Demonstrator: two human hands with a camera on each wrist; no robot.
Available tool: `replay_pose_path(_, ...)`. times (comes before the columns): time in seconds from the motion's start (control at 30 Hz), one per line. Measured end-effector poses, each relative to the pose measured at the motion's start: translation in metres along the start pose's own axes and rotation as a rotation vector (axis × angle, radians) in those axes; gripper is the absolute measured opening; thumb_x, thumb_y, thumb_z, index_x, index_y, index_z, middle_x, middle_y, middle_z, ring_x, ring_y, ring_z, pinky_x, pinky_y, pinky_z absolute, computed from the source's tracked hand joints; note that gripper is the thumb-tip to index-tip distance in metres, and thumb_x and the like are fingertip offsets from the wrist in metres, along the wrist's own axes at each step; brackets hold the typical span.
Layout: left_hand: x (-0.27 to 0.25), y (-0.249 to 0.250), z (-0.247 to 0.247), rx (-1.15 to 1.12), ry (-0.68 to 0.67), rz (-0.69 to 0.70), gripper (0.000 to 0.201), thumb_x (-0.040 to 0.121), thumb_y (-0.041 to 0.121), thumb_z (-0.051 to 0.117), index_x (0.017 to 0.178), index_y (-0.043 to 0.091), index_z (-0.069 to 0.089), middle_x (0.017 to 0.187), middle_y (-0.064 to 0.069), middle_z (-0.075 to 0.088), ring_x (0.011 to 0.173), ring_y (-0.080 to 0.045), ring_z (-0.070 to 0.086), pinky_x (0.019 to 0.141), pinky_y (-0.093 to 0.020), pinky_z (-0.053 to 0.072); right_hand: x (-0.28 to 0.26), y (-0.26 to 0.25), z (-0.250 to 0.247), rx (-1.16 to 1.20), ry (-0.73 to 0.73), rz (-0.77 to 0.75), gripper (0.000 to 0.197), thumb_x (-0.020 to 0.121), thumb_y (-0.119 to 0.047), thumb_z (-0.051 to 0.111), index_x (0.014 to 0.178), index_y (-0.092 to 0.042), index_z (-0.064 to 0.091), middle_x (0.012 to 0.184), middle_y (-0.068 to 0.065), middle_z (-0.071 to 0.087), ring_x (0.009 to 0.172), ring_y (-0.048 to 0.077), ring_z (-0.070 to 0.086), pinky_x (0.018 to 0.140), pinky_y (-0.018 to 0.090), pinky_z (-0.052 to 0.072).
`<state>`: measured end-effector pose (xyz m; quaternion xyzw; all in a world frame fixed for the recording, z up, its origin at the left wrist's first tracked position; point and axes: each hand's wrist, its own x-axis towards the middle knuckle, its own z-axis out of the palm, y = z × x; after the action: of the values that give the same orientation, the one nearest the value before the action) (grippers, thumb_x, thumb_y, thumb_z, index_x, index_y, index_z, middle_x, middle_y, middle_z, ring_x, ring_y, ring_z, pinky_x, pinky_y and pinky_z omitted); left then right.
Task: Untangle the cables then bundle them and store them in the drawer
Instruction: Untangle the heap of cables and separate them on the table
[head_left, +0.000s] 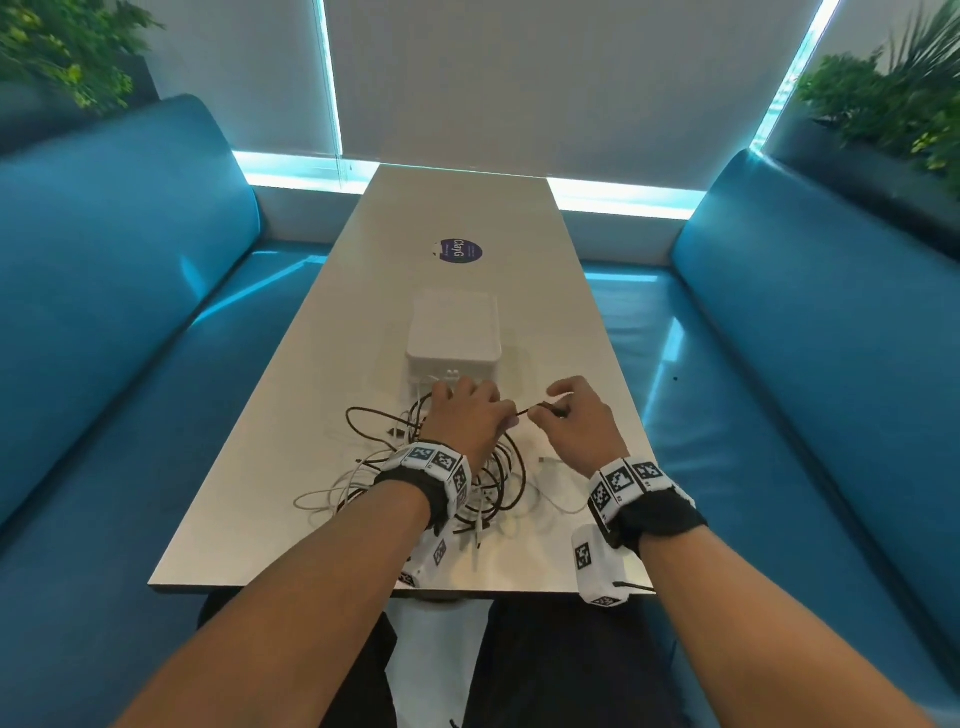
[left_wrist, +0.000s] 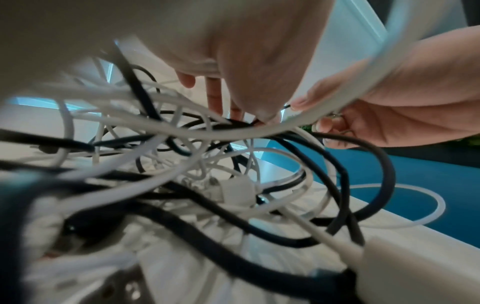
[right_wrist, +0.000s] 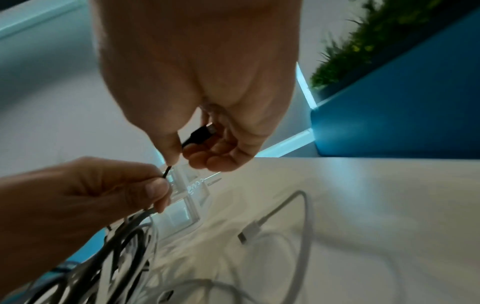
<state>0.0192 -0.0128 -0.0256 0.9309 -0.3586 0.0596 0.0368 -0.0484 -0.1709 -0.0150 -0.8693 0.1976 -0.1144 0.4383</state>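
Both hands pinch one black cable: left hand (head_left: 464, 415) near the tangle (head_left: 431, 478), right hand (head_left: 576, 421) at its plug (right_wrist: 198, 134). Best draw it rightward slowly, left fingers easing loops off.

Both bare forearms are stretched forward from the near edge of the head view, and each wrist is wrapped in a black band carrying white marker blocks. The left hand (head_left: 464, 415) is held palm down with its knuckles up, and a thin black cable (head_left: 524, 411) is pinched between its thumb and curled fingers. The right hand (head_left: 574, 423) is held just beside it, slightly apart, and the same cable's plug end is pinched between its thumb and forefinger, while the remaining fingers (right_wrist: 221, 158) are curled loosely under the palm.
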Motion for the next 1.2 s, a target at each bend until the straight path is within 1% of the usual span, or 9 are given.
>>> replay_pose_path(0.27, 0.001, 0.000, 0.002, 0.038, -0.024, -0.046, 0.028, 0.106, 0.037, 0.033, 0.111, 0.032, 0.060, 0.114, 0.008, 0.066, 0.114, -0.026, 0.049, 0.095, -0.049, 0.027, 0.000, 0.012, 0.001, -0.160, 0.023, 0.257, 0.045, 0.086, -0.054, 0.064, 0.108, -0.016, 0.056, 0.097, -0.001, 0.061, 0.092, 0.020, 0.058, 0.077, 0.029, 0.041)
replay_pose_path(0.37, 0.000, 0.000, 0.003, 0.023, -0.018, -0.042, 0.030, 0.107, 0.038, 0.032, 0.110, 0.031, 0.061, 0.112, 0.006, 0.067, 0.112, -0.027, 0.049, 0.095, -0.049, 0.026, 0.003, 0.012, 0.006, 0.050, -0.093, 0.217, 0.037, 0.089, -0.049, 0.062, 0.092, -0.012, 0.064, 0.082, 0.001, 0.066, 0.074, 0.019, 0.061, 0.071, 0.033, 0.050)
replay_pose_path(0.47, -0.003, 0.004, 0.004, 0.006, -0.021, -0.052, 0.037, 0.108, 0.042, 0.026, 0.107, 0.027, 0.060, 0.108, 0.003, 0.067, 0.112, -0.029, 0.049, 0.099, -0.052, 0.025, -0.004, -0.002, 0.013, 0.270, -0.177, 0.192, 0.029, 0.095, -0.035, 0.061, 0.089, -0.007, 0.067, 0.073, 0.004, 0.062, 0.061, 0.013, 0.054, 0.060, 0.026, 0.046)
replay_pose_path(0.63, -0.009, 0.005, 0.007, 0.044, -0.050, 0.011, 0.035, 0.107, 0.041, 0.030, 0.114, 0.029, 0.062, 0.105, 0.004, 0.068, 0.109, -0.028, 0.051, 0.101, -0.053, 0.027, 0.003, -0.005, 0.020, 0.256, 0.039, 0.108, 0.015, 0.088, -0.029, 0.067, 0.093, -0.016, 0.066, 0.072, 0.001, 0.070, 0.065, 0.015, 0.065, 0.074, 0.039, 0.058)
replay_pose_path(0.73, -0.010, 0.005, 0.009, 0.050, -0.043, 0.031, 0.035, 0.107, 0.043, 0.031, 0.115, 0.029, 0.062, 0.104, 0.004, 0.067, 0.108, -0.028, 0.052, 0.101, -0.053, 0.027, 0.004, -0.005, 0.021, 0.284, 0.048, 0.139, 0.028, 0.082, -0.028, 0.075, 0.103, -0.016, 0.061, 0.082, 0.003, 0.072, 0.071, 0.017, 0.069, 0.077, 0.036, 0.059)
replay_pose_path(0.83, -0.010, 0.006, 0.009, 0.061, -0.057, 0.036, 0.034, 0.107, 0.043, 0.031, 0.115, 0.028, 0.061, 0.104, 0.003, 0.066, 0.107, -0.028, 0.052, 0.101, -0.053, 0.028, 0.001, -0.006, 0.023, 0.283, 0.020, 0.124, 0.016, 0.084, -0.022, 0.073, 0.096, -0.012, 0.069, 0.082, 0.003, 0.070, 0.072, 0.017, 0.066, 0.078, 0.035, 0.056)
replay_pose_path(1.0, -0.013, 0.009, 0.010, 0.058, -0.056, 0.067, 0.034, 0.108, 0.042, 0.031, 0.117, 0.027, 0.060, 0.103, 0.004, 0.066, 0.107, -0.028, 0.052, 0.099, -0.052, 0.028, 0.002, -0.008, 0.029, 0.137, -0.097, 0.104, 0.019, 0.098, -0.022, 0.050, 0.091, -0.014, 0.066, 0.084, 0.000, 0.065, 0.080, 0.018, 0.060, 0.089, 0.042, 0.052)
replay_pose_path(1.1, -0.013, 0.006, 0.011, 0.074, -0.073, 0.038, 0.031, 0.107, 0.040, 0.034, 0.116, 0.025, 0.060, 0.110, 0.004, 0.066, 0.113, -0.028, 0.050, 0.103, -0.054, 0.027, 0.004, -0.006, 0.028, -0.193, -0.147, 0.018, 0.026, 0.104, -0.023, 0.036, 0.102, -0.008, 0.057, 0.099, 0.012, 0.065, 0.094, 0.030, 0.061, 0.086, 0.042, 0.049)
replay_pose_path(1.2, -0.014, 0.001, 0.011, 0.104, -0.118, 0.007, 0.030, 0.106, 0.038, 0.037, 0.121, 0.026, 0.060, 0.120, 0.004, 0.064, 0.120, -0.028, 0.047, 0.107, -0.058, 0.024, 0.007, 0.001, 0.018, -0.457, -0.135, -0.032, 0.023, 0.103, -0.017, 0.038, 0.112, -0.004, 0.054, 0.110, 0.016, 0.064, 0.103, 0.033, 0.061, 0.084, 0.038, 0.047)
